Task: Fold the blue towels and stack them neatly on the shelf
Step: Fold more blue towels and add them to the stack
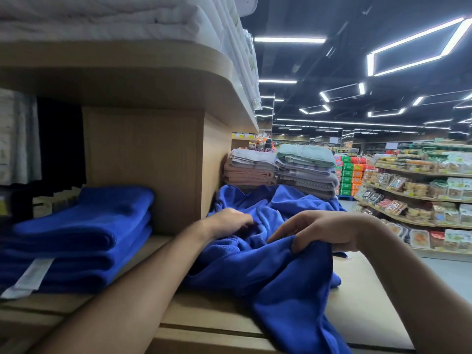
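A loose pile of blue towels (258, 208) lies crumpled on the wooden shelf (212, 318), in the middle of the view. One towel (286, 284) hangs from it over the shelf's front edge. My right hand (324, 231) pinches that towel's upper edge between thumb and fingers. My left hand (229, 221) reaches into the pile with its fingers curled into the cloth. A stack of folded blue towels (84, 233) with a white label band sits on the shelf at the left.
An upper shelf board (127, 72) carries white bedding (115, 19) overhead. A wooden divider block (143, 162) stands behind the pile. Folded pink, grey and green towels (281, 169) are stacked further back. An aisle with food shelves (421, 190) runs at the right.
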